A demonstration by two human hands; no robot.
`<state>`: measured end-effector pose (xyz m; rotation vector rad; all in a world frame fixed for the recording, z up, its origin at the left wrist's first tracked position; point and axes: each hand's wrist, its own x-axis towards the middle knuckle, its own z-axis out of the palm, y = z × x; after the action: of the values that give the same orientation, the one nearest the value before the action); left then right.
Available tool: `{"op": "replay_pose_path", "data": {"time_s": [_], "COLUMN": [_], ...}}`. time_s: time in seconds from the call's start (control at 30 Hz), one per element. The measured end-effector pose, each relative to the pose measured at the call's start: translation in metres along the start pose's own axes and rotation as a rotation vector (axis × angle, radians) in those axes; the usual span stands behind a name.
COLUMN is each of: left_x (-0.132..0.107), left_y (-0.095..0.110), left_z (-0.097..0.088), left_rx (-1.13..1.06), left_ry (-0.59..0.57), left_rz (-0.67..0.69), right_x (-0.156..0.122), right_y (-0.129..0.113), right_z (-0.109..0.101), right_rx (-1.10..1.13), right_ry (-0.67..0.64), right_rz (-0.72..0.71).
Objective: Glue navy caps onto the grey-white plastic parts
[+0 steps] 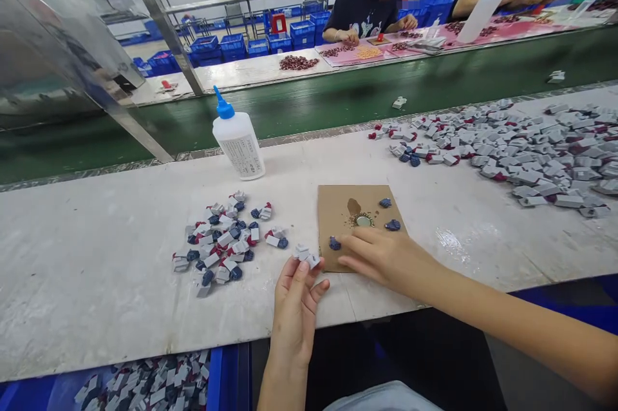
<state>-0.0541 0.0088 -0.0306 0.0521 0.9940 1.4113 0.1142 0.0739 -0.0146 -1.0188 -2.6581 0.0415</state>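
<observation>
My left hand (295, 305) pinches a small grey plastic piece (306, 254) at its fingertips, just left of a brown cardboard square (338, 208). On the cardboard lie a glue puddle (362, 220) and three small blue pieces, one near its left edge (335, 243). My right hand (381, 255) rests on the cardboard's lower edge, fingers stretched toward that blue piece, holding nothing that I can see. A pile of assembled grey, blue and red pieces (224, 241) lies to the left of my left hand.
A white glue bottle with a blue tip (238, 138) stands behind the pile. A large heap of grey pieces (521, 147) covers the right of the table. A green conveyor belt (338, 98) runs behind. Two people work at the far table. A blue bin of pieces (145, 385) sits below.
</observation>
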Motion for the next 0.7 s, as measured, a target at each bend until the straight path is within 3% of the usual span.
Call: {"op": "replay_pose_path", "data": {"time_s": [0.17,0.27,0.4,0.5,0.6,0.7], "left_x": [0.001,0.001,-0.001,-0.003,-0.004,-0.003], "left_y": [0.003,0.003,0.003,0.003,-0.005,-0.02], "left_z": [-0.001,-0.002,0.0,0.003,0.012,0.029], "left_rx": [-0.03,-0.007,0.008,0.029,0.106,0.183], "left_ry": [-0.021,-0.033,-0.003,0.021,0.046,0.088], "left_rz": [-0.015,-0.016,-0.015,0.013,0.053,0.196], "right_x": [0.021,0.019,0.009,0.003,-0.002,-0.005], "right_y": [-0.01,-0.01,0.001,0.016,0.023,0.008], "right_z": [0.019,0.019,0.001,-0.016,-0.025,-0.023], "right_rx": [-0.1,-0.043,0.301,0.602,0.935,1.201], "right_ry": [-0.162,-0.142,-0.025,0.022,-0.033,-0.096], "right_rz": [0.093,0.079,0.153,0.388,0.657,0.778]}}
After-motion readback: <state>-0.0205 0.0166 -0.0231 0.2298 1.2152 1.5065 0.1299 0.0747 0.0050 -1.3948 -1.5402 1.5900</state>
